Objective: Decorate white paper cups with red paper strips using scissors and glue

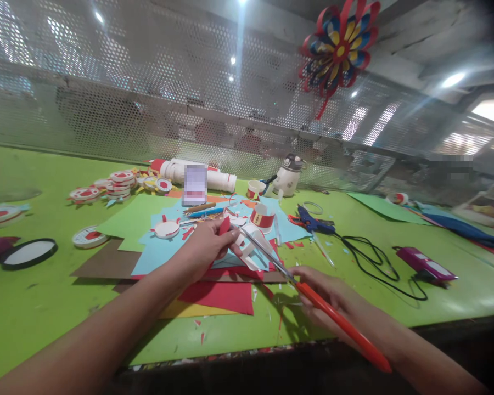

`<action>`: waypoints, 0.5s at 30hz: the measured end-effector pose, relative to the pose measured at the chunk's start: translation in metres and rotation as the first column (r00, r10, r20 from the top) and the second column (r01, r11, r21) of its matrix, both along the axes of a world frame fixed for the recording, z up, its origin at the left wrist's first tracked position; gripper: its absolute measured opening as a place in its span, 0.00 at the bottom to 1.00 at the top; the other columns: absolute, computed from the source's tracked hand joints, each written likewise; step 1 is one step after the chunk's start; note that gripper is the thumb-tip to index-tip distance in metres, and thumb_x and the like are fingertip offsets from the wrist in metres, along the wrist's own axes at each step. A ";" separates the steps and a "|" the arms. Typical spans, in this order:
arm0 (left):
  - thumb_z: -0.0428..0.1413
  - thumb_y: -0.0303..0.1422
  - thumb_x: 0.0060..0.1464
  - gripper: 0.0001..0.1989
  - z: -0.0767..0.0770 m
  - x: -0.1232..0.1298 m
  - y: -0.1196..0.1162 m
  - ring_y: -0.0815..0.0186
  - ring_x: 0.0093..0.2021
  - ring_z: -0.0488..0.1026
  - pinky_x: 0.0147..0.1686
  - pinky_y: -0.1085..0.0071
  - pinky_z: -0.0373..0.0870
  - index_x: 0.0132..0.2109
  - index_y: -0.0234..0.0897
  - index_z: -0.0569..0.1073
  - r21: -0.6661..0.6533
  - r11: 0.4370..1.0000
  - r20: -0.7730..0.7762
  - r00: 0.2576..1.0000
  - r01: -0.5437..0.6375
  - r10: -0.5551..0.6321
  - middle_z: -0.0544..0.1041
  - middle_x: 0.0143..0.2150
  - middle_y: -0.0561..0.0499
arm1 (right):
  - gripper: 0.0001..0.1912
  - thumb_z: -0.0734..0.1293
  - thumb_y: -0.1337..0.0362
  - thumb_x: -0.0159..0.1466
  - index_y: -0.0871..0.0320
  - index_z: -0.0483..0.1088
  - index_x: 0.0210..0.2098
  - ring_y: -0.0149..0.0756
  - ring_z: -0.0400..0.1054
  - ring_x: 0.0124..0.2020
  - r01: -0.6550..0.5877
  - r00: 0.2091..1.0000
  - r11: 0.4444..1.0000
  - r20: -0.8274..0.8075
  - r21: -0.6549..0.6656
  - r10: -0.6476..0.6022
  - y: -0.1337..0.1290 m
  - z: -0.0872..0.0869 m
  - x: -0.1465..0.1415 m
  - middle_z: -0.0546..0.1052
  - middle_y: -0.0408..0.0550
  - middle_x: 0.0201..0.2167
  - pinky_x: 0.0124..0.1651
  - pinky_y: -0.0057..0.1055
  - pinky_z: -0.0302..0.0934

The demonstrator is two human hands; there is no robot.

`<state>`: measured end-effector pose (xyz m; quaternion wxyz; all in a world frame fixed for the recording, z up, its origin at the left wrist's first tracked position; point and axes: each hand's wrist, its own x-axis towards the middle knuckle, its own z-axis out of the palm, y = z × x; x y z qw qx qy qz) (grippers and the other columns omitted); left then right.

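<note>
While the left hand (208, 244) is gripping a cup (247, 247) at centre frame, the right hand (325, 296) is grasping scissors (308, 291), cutting its rim; the next snip probably needs the cup turned slightly.

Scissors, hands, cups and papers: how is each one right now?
Left hand: holding a cut paper cup.
Right hand: gripping the scissors, blades at the cup.
Red-banded cup: standing upright.
Glue gun: lying on the table, cord attached.
Colored paper sheets: lying flat, overlapping.
Pinwheel: hanging overhead.
</note>
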<state>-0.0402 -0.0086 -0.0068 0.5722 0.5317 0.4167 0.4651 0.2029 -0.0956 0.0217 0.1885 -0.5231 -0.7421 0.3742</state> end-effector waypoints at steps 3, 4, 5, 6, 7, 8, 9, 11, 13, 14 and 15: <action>0.59 0.36 0.49 0.10 0.001 0.001 -0.001 0.75 0.14 0.51 0.17 0.75 0.42 0.30 0.36 0.67 -0.005 1.000 -0.004 1.000 0.002 -0.002 0.75 0.19 0.52 | 0.24 0.63 0.66 0.60 0.55 0.65 0.56 0.32 0.63 0.27 0.006 1.000 1.000 0.020 0.016 -0.006 -0.001 -0.003 0.001 0.69 0.43 0.27 0.27 0.24 0.60; 0.59 0.36 0.49 0.09 0.002 0.001 -0.001 0.76 0.14 0.50 0.17 0.75 0.42 0.29 0.36 0.67 -0.010 1.000 -0.006 1.000 0.008 -0.008 0.75 0.19 0.52 | 0.23 0.63 0.66 0.60 0.55 0.65 0.55 0.32 0.64 0.27 0.006 0.999 1.000 0.036 0.028 -0.007 -0.001 -0.002 0.000 0.70 0.43 0.27 0.28 0.25 0.61; 0.58 0.35 0.49 0.09 0.002 0.001 -0.001 0.76 0.14 0.50 0.17 0.75 0.42 0.29 0.36 0.67 -0.014 1.000 -0.004 1.000 0.016 -0.016 0.74 0.19 0.52 | 0.22 0.63 0.65 0.59 0.55 0.67 0.54 0.33 0.65 0.27 0.005 0.999 0.999 0.050 0.044 -0.007 -0.002 -0.001 -0.001 0.71 0.44 0.27 0.28 0.25 0.62; 0.58 0.35 0.49 0.09 0.003 0.001 -0.002 0.76 0.14 0.50 0.17 0.75 0.42 0.28 0.36 0.66 -0.019 1.000 -0.001 1.000 0.024 -0.024 0.74 0.19 0.53 | 0.19 0.63 0.65 0.59 0.55 0.69 0.51 0.33 0.65 0.27 0.002 0.998 0.998 0.063 0.062 -0.006 -0.002 0.000 -0.003 0.72 0.44 0.27 0.28 0.25 0.62; 0.58 0.34 0.49 0.09 0.003 0.001 -0.002 0.76 0.14 0.50 0.16 0.75 0.42 0.27 0.36 0.66 -0.024 0.999 0.003 1.000 0.029 -0.029 0.74 0.19 0.53 | 0.17 0.63 0.65 0.60 0.56 0.71 0.48 0.34 0.66 0.28 -0.006 0.997 0.997 0.071 0.080 0.000 -0.003 0.001 -0.004 0.73 0.45 0.27 0.29 0.26 0.62; 0.58 0.34 0.49 0.10 0.003 0.001 -0.002 0.77 0.14 0.50 0.16 0.76 0.42 0.27 0.36 0.66 -0.030 0.999 0.009 0.999 0.031 -0.031 0.74 0.18 0.53 | 0.14 0.62 0.65 0.60 0.56 0.72 0.45 0.35 0.66 0.28 -0.018 0.997 0.995 0.074 0.097 0.010 -0.003 0.003 -0.005 0.73 0.45 0.28 0.29 0.26 0.62; 0.58 0.34 0.49 0.10 0.003 0.001 -0.001 0.77 0.14 0.50 0.16 0.76 0.42 0.27 0.36 0.66 -0.038 0.999 0.014 0.999 0.032 -0.032 0.74 0.18 0.53 | 0.12 0.62 0.65 0.60 0.56 0.73 0.42 0.35 0.66 0.28 -0.031 0.997 0.993 0.075 0.115 0.023 -0.004 0.004 -0.007 0.74 0.46 0.28 0.29 0.25 0.62; 0.59 0.34 0.48 0.11 0.003 0.001 -0.001 0.77 0.14 0.50 0.16 0.76 0.41 0.27 0.35 0.65 -0.050 0.998 0.025 0.999 0.032 -0.030 0.73 0.18 0.53 | 0.10 0.61 0.65 0.61 0.57 0.72 0.40 0.34 0.66 0.27 -0.059 0.995 0.987 0.086 0.147 0.046 -0.004 0.004 -0.008 0.74 0.45 0.28 0.28 0.25 0.61; 0.60 0.35 0.48 0.11 0.002 0.002 -0.001 0.78 0.14 0.50 0.16 0.77 0.41 0.27 0.35 0.65 -0.054 0.998 0.033 0.999 0.033 -0.032 0.73 0.18 0.53 | 0.11 0.60 0.65 0.61 0.57 0.72 0.40 0.33 0.65 0.27 -0.072 0.992 0.980 0.117 0.186 0.051 -0.004 0.004 -0.008 0.74 0.45 0.27 0.28 0.26 0.61; 0.60 0.34 0.48 0.11 0.001 0.001 -0.001 0.78 0.14 0.50 0.16 0.77 0.41 0.27 0.35 0.65 -0.057 0.998 0.034 0.999 0.036 -0.034 0.73 0.18 0.53 | 0.11 0.60 0.65 0.62 0.58 0.72 0.40 0.34 0.65 0.26 -0.072 0.989 0.976 0.141 0.206 0.043 -0.004 0.003 -0.008 0.74 0.45 0.27 0.29 0.26 0.61; 0.60 0.35 0.48 0.12 0.001 0.001 -0.001 0.78 0.14 0.50 0.16 0.77 0.41 0.27 0.35 0.65 -0.061 0.997 0.035 0.999 0.038 -0.036 0.73 0.18 0.53 | 0.11 0.60 0.65 0.62 0.59 0.72 0.41 0.34 0.65 0.27 -0.067 0.986 0.972 0.166 0.227 0.029 -0.003 0.003 -0.007 0.74 0.45 0.27 0.29 0.27 0.61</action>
